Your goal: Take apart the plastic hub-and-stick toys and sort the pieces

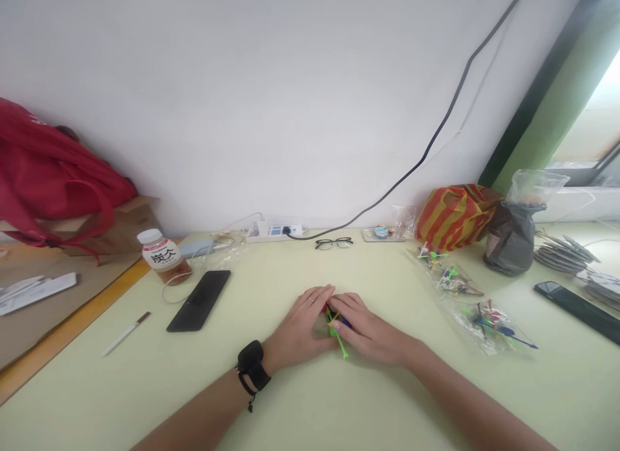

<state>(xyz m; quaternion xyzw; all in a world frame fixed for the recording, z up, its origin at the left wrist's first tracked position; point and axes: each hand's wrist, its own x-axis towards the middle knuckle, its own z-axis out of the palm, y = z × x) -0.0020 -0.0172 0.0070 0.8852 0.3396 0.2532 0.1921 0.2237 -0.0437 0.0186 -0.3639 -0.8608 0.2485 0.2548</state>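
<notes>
My left hand (303,325), with a black watch on its wrist and a ring on one finger, rests on the pale green table (145,386), fingers curled over a small bundle of coloured plastic sticks (338,331). My right hand (368,328) meets it from the right, fingers closed on the same bundle. A green stick pokes out below between the hands; red and blue bits show between the fingertips. Most of the bundle is hidden under the fingers.
A black phone (199,300), drink bottle (163,257) and white pen (124,334) lie to the left. Glasses (334,243) and a power strip (274,231) sit by the wall. Clear bags of coloured sticks (477,309), a striped bag (455,215) and another phone (578,309) are right.
</notes>
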